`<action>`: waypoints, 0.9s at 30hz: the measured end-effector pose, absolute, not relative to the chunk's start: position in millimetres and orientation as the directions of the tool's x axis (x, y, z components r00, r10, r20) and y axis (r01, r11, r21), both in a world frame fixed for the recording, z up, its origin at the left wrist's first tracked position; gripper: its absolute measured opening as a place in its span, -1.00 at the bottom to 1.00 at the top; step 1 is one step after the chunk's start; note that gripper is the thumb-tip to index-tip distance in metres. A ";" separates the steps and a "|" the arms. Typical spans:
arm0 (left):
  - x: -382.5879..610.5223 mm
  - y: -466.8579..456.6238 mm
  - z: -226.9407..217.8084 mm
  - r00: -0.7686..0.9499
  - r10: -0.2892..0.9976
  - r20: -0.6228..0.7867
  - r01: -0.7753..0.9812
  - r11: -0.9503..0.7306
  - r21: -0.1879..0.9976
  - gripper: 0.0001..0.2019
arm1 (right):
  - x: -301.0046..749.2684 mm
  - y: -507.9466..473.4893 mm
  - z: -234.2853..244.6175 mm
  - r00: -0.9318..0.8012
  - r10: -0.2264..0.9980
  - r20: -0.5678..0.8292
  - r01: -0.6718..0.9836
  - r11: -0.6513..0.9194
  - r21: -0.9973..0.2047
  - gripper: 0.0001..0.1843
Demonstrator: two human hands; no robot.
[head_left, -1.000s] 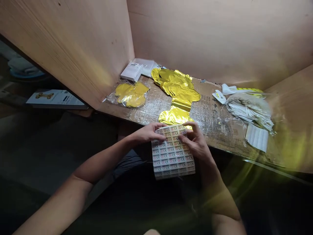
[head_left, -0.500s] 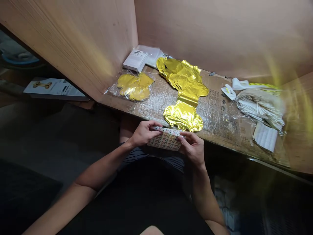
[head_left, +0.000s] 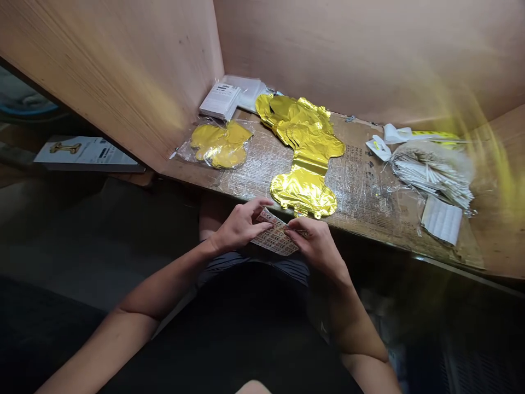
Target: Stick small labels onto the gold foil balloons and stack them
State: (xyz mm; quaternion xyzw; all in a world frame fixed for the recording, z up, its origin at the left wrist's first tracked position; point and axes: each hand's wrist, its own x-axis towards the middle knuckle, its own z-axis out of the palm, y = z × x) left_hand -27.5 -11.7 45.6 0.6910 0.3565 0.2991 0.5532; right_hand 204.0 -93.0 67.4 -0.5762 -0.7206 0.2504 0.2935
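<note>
A sheet of small printed labels is held between my two hands, just off the near edge of the desk, above my lap. It is tilted and foreshortened. My left hand lies along its upper left side, with the fingers over the edge. My right hand pinches the sheet's right end between thumb and fingers. Closest to both hands, a flat gold foil balloon lies on the desk, its lower lobe almost at the edge.
A second gold foil piece in a clear bag lies left on the plastic-covered desk. White packets stand in the corner. A bundle of white sticks and white paper lie right. Wooden panels rise behind.
The label sheet, long and hanging toward me a second ago, now looks much shorter and tilted, perhaps folded or tipped. My hands have drawn closer together, and the view has shifted slightly.
</note>
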 end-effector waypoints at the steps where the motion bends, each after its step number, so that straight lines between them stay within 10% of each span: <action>1: -27.3 -10.8 45.0 0.542 0.841 0.001 0.128 -0.084 0.988 -0.52 | 203.9 -93.1 66.5 -0.146 0.984 0.105 0.650 0.175 -0.740 -0.91; 9: -17.5 -6.8 37.2 0.580 0.810 -0.087 -0.031 0.128 0.991 -0.61 | 210.3 -95.2 54.8 -0.075 0.997 -0.012 0.486 0.026 -0.873 -0.84; 15: -18.2 -10.3 34.3 0.403 0.914 0.051 -0.040 -0.038 0.998 -0.65 | 227.5 -110.8 48.8 0.156 0.958 -0.239 0.017 -0.245 -0.969 -0.24; 20: -18.5 -13.7 30.6 0.313 0.947 0.078 0.003 -0.083 0.997 -0.68 | 209.5 -120.1 27.1 0.367 0.915 -0.165 -0.264 -0.067 -0.962 -0.45; 23: -18.8 -13.3 31.3 0.277 0.959 0.063 -0.007 -0.063 0.998 -0.66 | 206.6 -121.8 22.4 0.421 0.903 -0.088 -0.142 -0.030 -0.989 -0.64; 27: -19.8 -9.0 34.8 0.357 0.934 0.028 -0.017 -0.023 1.000 -0.67 | 219.8 -117.4 36.9 0.354 0.920 0.166 0.425 0.000 -0.905 -0.62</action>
